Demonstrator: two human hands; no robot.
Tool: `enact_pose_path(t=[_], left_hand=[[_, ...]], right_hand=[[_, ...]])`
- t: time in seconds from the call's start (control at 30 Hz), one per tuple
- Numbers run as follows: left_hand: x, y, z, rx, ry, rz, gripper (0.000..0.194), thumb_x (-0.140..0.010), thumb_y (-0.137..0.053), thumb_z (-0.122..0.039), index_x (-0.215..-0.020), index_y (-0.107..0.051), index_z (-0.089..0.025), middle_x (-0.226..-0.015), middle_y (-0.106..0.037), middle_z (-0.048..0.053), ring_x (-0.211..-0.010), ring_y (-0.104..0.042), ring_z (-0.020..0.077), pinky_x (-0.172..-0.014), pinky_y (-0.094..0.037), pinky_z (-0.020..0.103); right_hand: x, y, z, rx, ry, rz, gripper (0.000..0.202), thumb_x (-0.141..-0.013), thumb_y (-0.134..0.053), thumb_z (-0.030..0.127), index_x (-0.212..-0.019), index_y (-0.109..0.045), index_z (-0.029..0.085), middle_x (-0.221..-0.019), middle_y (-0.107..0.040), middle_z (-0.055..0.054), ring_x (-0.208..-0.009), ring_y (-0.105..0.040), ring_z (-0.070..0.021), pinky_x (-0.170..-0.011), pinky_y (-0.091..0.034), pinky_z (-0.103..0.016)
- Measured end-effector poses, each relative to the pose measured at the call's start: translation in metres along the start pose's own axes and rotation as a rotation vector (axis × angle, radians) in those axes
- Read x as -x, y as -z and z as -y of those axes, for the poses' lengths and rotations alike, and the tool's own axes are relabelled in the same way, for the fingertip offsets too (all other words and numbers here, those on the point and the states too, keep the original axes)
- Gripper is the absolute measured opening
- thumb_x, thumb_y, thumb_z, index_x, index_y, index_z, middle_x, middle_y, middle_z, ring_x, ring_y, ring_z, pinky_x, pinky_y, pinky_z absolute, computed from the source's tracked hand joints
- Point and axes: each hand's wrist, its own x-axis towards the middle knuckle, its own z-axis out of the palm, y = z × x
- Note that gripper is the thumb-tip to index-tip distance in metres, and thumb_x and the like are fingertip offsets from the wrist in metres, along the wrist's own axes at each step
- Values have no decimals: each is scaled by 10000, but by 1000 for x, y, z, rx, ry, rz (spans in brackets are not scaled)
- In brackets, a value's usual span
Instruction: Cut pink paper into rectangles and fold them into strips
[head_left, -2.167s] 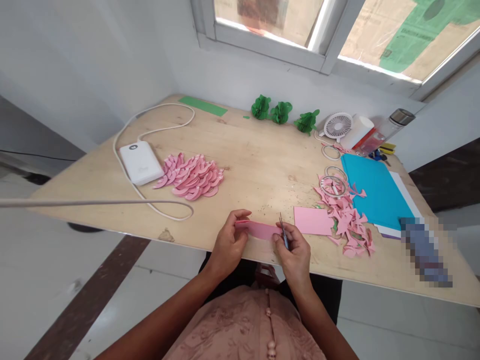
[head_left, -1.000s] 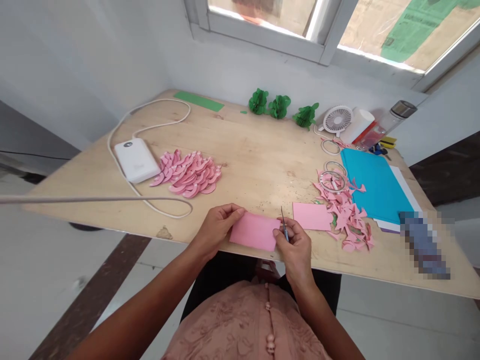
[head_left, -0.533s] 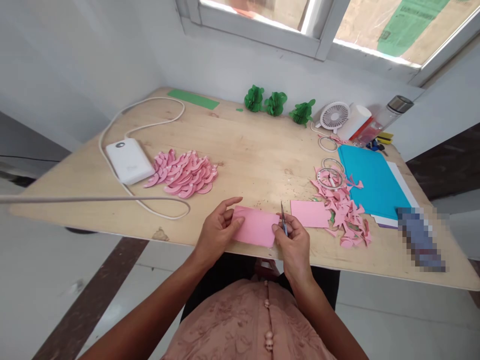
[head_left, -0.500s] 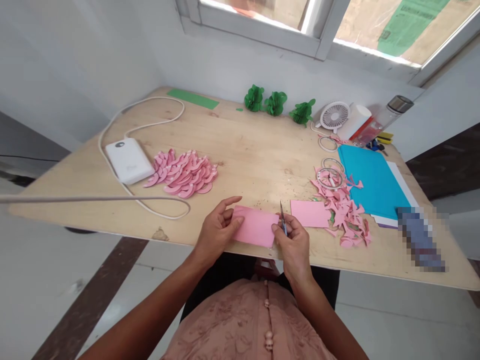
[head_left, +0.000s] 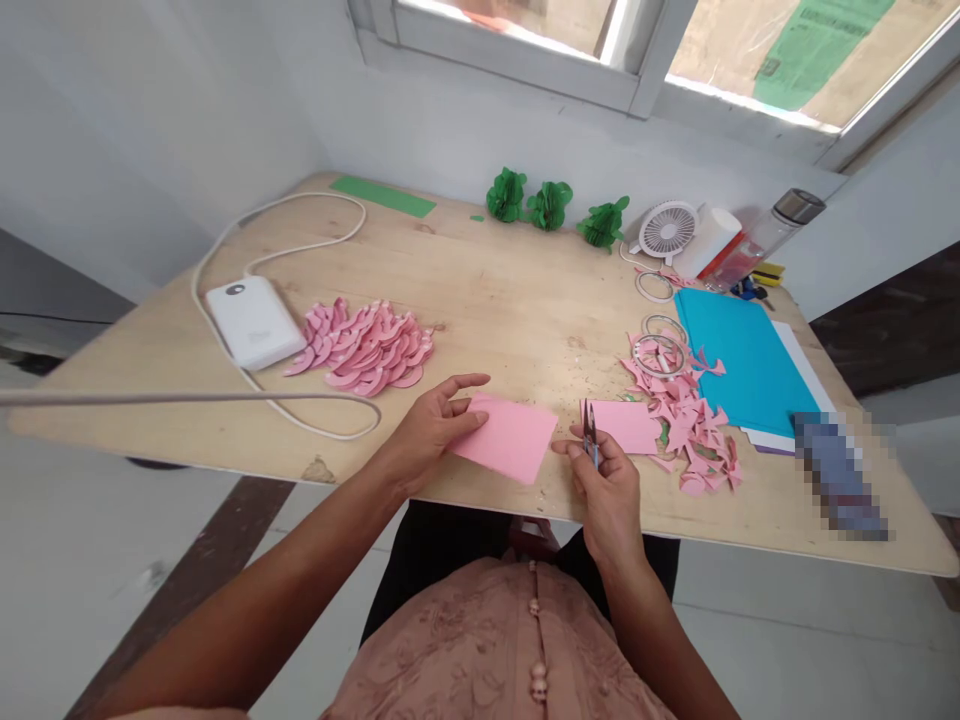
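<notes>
Near the table's front edge, my left hand pinches the left side of a pink paper rectangle. To its right, my right hand is closed around small scissors, whose blades point away from me and stand slightly apart. A gap separates the right hand from the held paper. Another pink paper piece lies just beyond the scissors. Pink offcuts are heaped to the right of it. At the left lies a pile of curved pink paper pieces.
A white power bank and its looping cable lie at the left. Green paper shapes stand by the wall. At the right are a small fan, a bottle, tape rings, a blue folder and a blurred dark object.
My right hand has let go of the paper's right edge and moved right with the scissors, whose blades now show apart. The held paper has tilted, and my left hand has shifted slightly left.
</notes>
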Motion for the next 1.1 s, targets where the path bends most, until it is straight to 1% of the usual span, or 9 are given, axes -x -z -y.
enact_pose_path(t=[0.17, 0.3, 0.53, 0.63, 0.73, 0.8, 0.9, 0.97, 1.1], left_hand=[[0, -7, 7, 58, -38, -108, 730, -582, -805, -351, -1226, -513, -167, -802, -680, 18, -686, -611, 133, -621, -446, 220], [6, -13, 15, 76, -96, -173, 726, -598, -788, -355, -1238, -498, -172, -754, -667, -6, -678, -607, 131, -627, -446, 223], [14, -17, 24, 34, -154, -204, 633, -685, -727, -332, -1249, -482, -180, -743, -638, -18, -674, -595, 126, -652, -453, 233], [16, -13, 29, -145, -232, -258, 580, -751, -663, -369, -1270, -473, -194, -916, -634, 34, -783, -617, 157, -714, -484, 278], [22, -6, 30, -515, -509, -369, 509, -799, -621, -354, -1273, -478, -235, -1275, -524, 100, -1145, -530, 240, -916, -456, 378], [27, -2, 29, -796, -684, -282, 420, -815, -620, -331, -1219, -530, -259, -1369, -474, 86, -1317, -379, 278, -1069, -325, 464], [29, 4, 26, -1068, -785, 36, 300, -834, -613, -333, -1128, -594, -275, -1347, -529, 57, -1370, -316, 289, -1144, -148, 517], [25, 6, 26, -1154, -785, 176, 318, -831, -622, -350, -1139, -597, -271, -1360, -530, 61, -1374, -320, 292, -1149, -116, 519], [14, 7, 22, -1176, -746, 278, 392, -820, -639, -347, -1194, -574, -252, -1437, -457, 92, -1388, -306, 291, -1146, -159, 497]], right_hand=[[7, -1, 1, -24, 0, 46, 362, -724, -713, 406, -991, -631, 176, -801, -700, -36, -526, -456, -89, -463, -281, -210], [10, -7, 2, -14, -11, 36, 367, -699, -731, 388, -993, -636, 190, -801, -676, -12, -589, -511, -100, -505, -346, -210], [11, -14, -1, 12, 28, 24, 335, -678, -739, 344, -956, -630, 192, -753, -632, 12, -668, -550, -118, -598, -416, -226], [10, -14, -2, 31, 31, 6, 325, -677, -733, 350, -941, -634, 189, -722, -616, 17, -648, -540, -117, -598, -416, -231], [9, -13, -3, 30, 32, 6, 302, -679, -722, 354, -916, -637, 189, -767, -635, -1, -694, -565, -130, -637, -438, -241], [8, -13, -4, 9, 10, 13, 297, -673, -723, 354, -905, -636, 189, -819, -652, -14, -733, -582, -138, -668, -452, -249], [6, -12, -4, -44, -48, 30, 322, -651, -742, 351, -908, -635, 190, -803, -644, -1, -666, -557, -118, -600, -430, -227], [6, -11, -3, -75, -89, 46, 346, -639, -755, 350, -921, -635, 189, -731, -608, 26, -561, -487, -85, -506, -367, -203], [6, -8, -1, -108, -152, 79, 392, -626, -772, 353, -952, -631, 186, -601, -502, 79, -440, -316, -45, -406, -219, -186]])
